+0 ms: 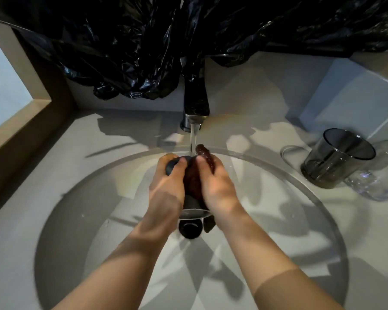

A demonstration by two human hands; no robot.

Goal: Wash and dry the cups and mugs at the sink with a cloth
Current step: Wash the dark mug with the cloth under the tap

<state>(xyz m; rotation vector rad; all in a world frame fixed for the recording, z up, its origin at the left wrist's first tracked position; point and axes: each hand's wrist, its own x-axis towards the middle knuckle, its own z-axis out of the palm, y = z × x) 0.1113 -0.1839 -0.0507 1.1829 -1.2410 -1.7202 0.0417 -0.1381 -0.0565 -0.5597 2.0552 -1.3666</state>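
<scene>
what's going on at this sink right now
A person is washing a dark cup under the running tap. The left hand grips the cup while the right hand holds a dark cloth against it, over the basin. A smoky glass and a clear glass stand side by side on the counter to the right.
</scene>
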